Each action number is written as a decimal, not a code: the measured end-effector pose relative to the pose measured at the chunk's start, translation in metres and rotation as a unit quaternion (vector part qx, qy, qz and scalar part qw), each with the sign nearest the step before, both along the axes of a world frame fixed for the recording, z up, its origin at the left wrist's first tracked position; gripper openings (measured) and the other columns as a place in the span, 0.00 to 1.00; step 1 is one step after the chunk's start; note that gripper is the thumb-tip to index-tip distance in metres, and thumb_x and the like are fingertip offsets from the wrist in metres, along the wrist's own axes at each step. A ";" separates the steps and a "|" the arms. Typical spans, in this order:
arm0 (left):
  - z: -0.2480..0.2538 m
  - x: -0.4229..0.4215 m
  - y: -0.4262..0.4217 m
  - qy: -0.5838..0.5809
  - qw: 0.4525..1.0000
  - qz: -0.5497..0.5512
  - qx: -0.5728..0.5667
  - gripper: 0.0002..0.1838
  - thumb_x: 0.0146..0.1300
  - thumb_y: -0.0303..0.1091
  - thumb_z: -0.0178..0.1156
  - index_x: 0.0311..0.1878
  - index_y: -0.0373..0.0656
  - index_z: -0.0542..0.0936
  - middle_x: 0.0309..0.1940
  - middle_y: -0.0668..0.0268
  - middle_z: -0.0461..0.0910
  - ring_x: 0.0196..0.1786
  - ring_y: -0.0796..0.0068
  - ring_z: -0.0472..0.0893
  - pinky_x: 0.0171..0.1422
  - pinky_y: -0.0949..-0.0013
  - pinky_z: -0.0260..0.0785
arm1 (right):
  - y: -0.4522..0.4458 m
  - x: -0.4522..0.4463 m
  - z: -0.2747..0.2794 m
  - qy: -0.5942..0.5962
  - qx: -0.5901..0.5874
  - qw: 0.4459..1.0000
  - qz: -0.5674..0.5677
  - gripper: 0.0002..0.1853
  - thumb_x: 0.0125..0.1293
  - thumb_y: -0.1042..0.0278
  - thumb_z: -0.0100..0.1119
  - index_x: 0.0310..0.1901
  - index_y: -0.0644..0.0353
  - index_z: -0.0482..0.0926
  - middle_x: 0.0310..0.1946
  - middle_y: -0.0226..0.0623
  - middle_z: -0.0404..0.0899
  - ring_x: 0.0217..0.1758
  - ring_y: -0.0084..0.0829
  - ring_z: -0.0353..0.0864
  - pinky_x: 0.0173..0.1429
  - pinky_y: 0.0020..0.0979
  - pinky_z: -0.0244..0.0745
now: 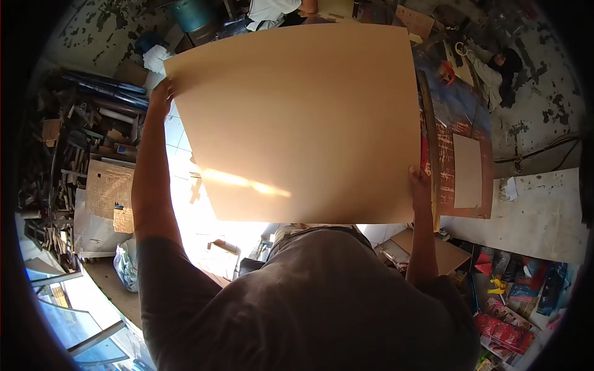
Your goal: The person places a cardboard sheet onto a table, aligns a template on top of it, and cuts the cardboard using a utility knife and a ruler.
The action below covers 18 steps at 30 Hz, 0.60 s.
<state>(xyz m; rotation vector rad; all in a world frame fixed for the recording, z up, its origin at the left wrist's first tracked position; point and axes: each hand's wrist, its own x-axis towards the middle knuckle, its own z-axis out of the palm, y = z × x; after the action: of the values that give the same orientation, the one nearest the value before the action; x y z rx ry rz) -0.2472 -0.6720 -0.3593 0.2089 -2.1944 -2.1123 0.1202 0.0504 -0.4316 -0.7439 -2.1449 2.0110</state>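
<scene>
- Head view: brown sheet [303, 130] — held before the torso [359, 303], brightly lit at lower left.
- Left hand [162, 98]: gripping the sheet's upper left edge.
- Right hand [419, 183]: gripping its right edge, low — near a worn red table [443, 161].

To our right we see a worn tabletop [445, 157], its surface patched in reddish brown and dull blue. On it lies a pale rectangular board [467, 172], and farther up sits a red object [447, 73], too small for us to name. A long curved strip [428, 133] runs along its left part. Below, we make out a tiled floor [177, 132], glaring so strongly that we lose most detail
</scene>
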 end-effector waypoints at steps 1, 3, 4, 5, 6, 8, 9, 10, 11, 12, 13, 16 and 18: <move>-0.006 -0.012 0.024 0.040 0.998 -0.044 -0.030 0.24 0.69 0.41 0.61 0.65 0.42 0.77 0.46 0.68 0.83 0.43 0.75 0.80 0.50 0.68 0.70 | 0.004 0.007 -0.010 -0.015 0.047 0.998 -0.035 0.22 0.71 0.56 0.63 0.60 0.61 0.79 0.51 0.31 0.82 0.54 0.25 0.78 0.59 0.32 0.72; -0.043 -0.059 0.048 0.087 0.987 -0.105 0.081 0.25 0.68 0.41 0.62 0.64 0.40 0.77 0.48 0.66 0.83 0.45 0.74 0.80 0.52 0.65 0.71 | 0.024 0.020 -0.036 -0.016 0.038 0.998 -0.051 0.23 0.71 0.56 0.63 0.62 0.61 0.78 0.53 0.31 0.82 0.54 0.27 0.78 0.60 0.33 0.72; -0.046 -0.072 0.069 0.056 0.991 -0.077 0.090 0.24 0.67 0.41 0.63 0.63 0.40 0.78 0.49 0.65 0.83 0.45 0.73 0.80 0.53 0.64 0.71 | 0.030 0.027 -0.047 -0.023 0.028 0.997 -0.065 0.25 0.70 0.57 0.64 0.64 0.60 0.77 0.54 0.32 0.81 0.55 0.28 0.78 0.60 0.34 0.71; -0.049 -0.081 0.091 0.023 0.994 -0.049 0.099 0.24 0.66 0.42 0.63 0.63 0.40 0.78 0.49 0.65 0.83 0.45 0.72 0.80 0.53 0.64 0.72 | 0.030 0.034 -0.055 -0.023 0.028 0.997 -0.068 0.25 0.70 0.57 0.64 0.64 0.60 0.77 0.54 0.32 0.81 0.55 0.28 0.78 0.60 0.34 0.71; -0.052 -0.089 0.106 0.023 0.994 -0.052 0.098 0.24 0.66 0.42 0.63 0.63 0.40 0.78 0.49 0.65 0.83 0.45 0.72 0.80 0.53 0.64 0.72 | 0.031 0.039 -0.062 0.009 0.047 0.995 -0.087 0.27 0.70 0.55 0.63 0.66 0.59 0.75 0.55 0.33 0.81 0.56 0.29 0.77 0.62 0.35 0.71; -0.062 -0.101 0.122 -0.025 0.991 -0.060 0.121 0.21 0.66 0.41 0.63 0.58 0.41 0.80 0.47 0.65 0.82 0.46 0.71 0.80 0.54 0.64 0.71 | 0.026 0.045 -0.056 0.039 0.065 0.992 -0.104 0.29 0.71 0.53 0.63 0.68 0.59 0.72 0.56 0.34 0.80 0.58 0.30 0.77 0.63 0.36 0.70; -0.069 -0.105 0.124 -0.027 0.991 -0.060 0.118 0.21 0.66 0.41 0.63 0.58 0.41 0.80 0.47 0.65 0.82 0.46 0.71 0.80 0.54 0.64 0.71 | 0.021 0.047 -0.046 0.014 0.085 0.991 -0.102 0.30 0.72 0.53 0.61 0.70 0.58 0.70 0.57 0.35 0.79 0.58 0.30 0.76 0.64 0.36 0.70; -0.073 -0.105 0.128 -0.020 0.990 -0.081 0.118 0.19 0.66 0.41 0.62 0.56 0.42 0.81 0.47 0.66 0.82 0.47 0.71 0.79 0.55 0.64 0.71 | 0.015 0.047 -0.039 -0.011 0.104 0.989 -0.100 0.31 0.72 0.52 0.60 0.72 0.57 0.68 0.59 0.35 0.79 0.59 0.31 0.76 0.64 0.35 0.70; -0.075 -0.105 0.129 -0.013 0.988 -0.102 0.116 0.17 0.66 0.41 0.61 0.54 0.43 0.81 0.46 0.66 0.81 0.48 0.71 0.79 0.55 0.64 0.70 | 0.020 0.047 -0.045 -0.013 0.100 0.990 -0.100 0.31 0.72 0.52 0.60 0.72 0.57 0.68 0.59 0.35 0.79 0.59 0.31 0.76 0.64 0.35 0.70; -0.080 -0.101 0.129 -0.012 0.988 -0.096 0.121 0.16 0.68 0.41 0.59 0.54 0.43 0.79 0.45 0.66 0.79 0.48 0.72 0.77 0.56 0.64 0.69 | 0.028 0.047 -0.052 -0.010 0.113 0.989 -0.092 0.31 0.73 0.52 0.59 0.72 0.57 0.67 0.59 0.37 0.79 0.59 0.31 0.76 0.65 0.35 0.69; -0.069 -0.088 0.136 -0.012 0.988 -0.097 0.116 0.16 0.68 0.41 0.59 0.54 0.43 0.79 0.45 0.66 0.79 0.48 0.72 0.77 0.56 0.64 0.69 | 0.032 0.045 -0.057 -0.006 0.125 0.988 -0.086 0.31 0.74 0.51 0.58 0.73 0.57 0.66 0.59 0.38 0.79 0.59 0.31 0.76 0.65 0.35 0.69; -0.087 -0.084 0.131 -0.074 0.997 -0.015 0.017 0.32 0.69 0.43 0.59 0.73 0.40 0.67 0.73 0.55 0.67 0.75 0.60 0.65 0.76 0.58 0.56 | 0.034 0.039 -0.056 -0.033 0.145 0.985 -0.089 0.25 0.73 0.52 0.60 0.63 0.61 0.75 0.51 0.35 0.82 0.52 0.28 0.78 0.57 0.34 0.72; -0.078 -0.055 0.122 -0.100 0.991 -0.094 0.000 0.43 0.69 0.46 0.60 0.81 0.43 0.52 0.79 0.55 0.58 0.84 0.59 0.47 0.82 0.53 0.36 | 0.045 0.035 -0.064 -0.056 0.149 0.983 -0.088 0.21 0.72 0.55 0.62 0.57 0.64 0.79 0.46 0.32 0.83 0.48 0.26 0.78 0.53 0.33 0.73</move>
<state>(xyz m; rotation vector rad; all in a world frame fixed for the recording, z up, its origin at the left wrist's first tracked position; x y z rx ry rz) -0.3017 -0.5499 -0.4378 0.2306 -2.4133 -2.2787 0.1555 0.0951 -0.4959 -0.9754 -2.2783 1.5523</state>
